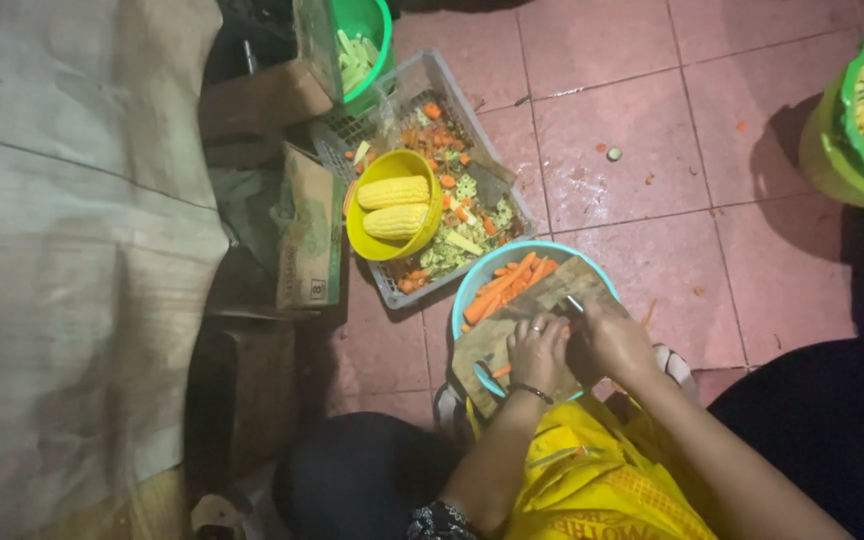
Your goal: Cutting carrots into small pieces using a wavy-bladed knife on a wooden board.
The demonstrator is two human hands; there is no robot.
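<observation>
On the pink tiled floor [652, 150], your left hand [537, 350] is pressing fingers-down on the cutting board [512, 320] while your right hand [607, 335] is gripping a knife [575, 304] just beside it, carrots [507, 282] lying beyond.

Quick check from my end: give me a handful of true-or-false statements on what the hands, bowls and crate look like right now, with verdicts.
1. Both hands work on a wooden board laid across the light blue bowl. True.
2. The yellow bowl holds carrot sticks. False: it holds two corn cobs; the carrot sticks lie in the light blue bowl.
3. The right hand holds a knife. True.
4. The grey crate is empty. False: it holds chopped vegetables and the yellow bowl.
5. The left hand is bare of jewellery. False: it wears a ring and a bracelet.
</observation>
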